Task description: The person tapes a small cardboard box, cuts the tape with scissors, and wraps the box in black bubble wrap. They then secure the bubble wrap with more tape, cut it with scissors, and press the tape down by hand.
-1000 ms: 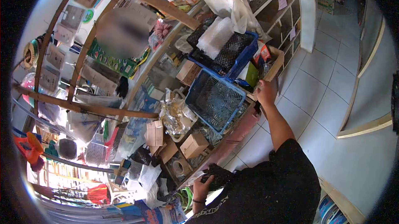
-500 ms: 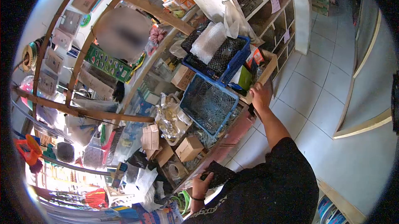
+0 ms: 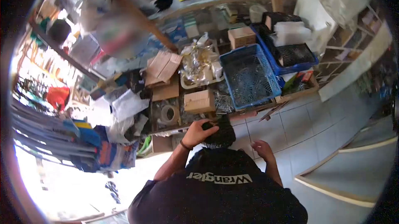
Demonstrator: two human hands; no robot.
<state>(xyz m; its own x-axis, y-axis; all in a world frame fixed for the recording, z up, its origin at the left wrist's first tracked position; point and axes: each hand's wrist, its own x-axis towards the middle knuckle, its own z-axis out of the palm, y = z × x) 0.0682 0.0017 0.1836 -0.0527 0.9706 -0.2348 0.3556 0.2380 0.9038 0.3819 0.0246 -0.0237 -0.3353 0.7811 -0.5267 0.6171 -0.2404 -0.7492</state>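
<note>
My left hand point(image 3: 198, 134) is closed around a black bubble-wrapped package point(image 3: 221, 133), held in front of my chest near the bench edge. To its right, over the tiled floor, my right hand point(image 3: 262, 149) holds nothing, its fingers loosely apart. Just beyond the package sits a small cardboard box point(image 3: 199, 101). A blue plastic basket point(image 3: 251, 104) stands farther right with little visible inside. Behind it, a darker blue basket point(image 3: 286, 69) carries black wrap and a clear bubble wrap roll point(image 3: 291, 33).
A white tray point(image 3: 183, 83) holds shiny clear and gold packets. Beside it are flattened cardboard point(image 3: 163, 67) and a tape roll point(image 3: 169, 114). An open carton point(image 3: 311, 90) stands at the bench's right end. A wooden post point(image 3: 145, 20) crosses the bench's left part.
My view has swung left toward the bench. My right hand has let go of the carton's edge and drawn back toward my body. The left hand still holds the black package.
</note>
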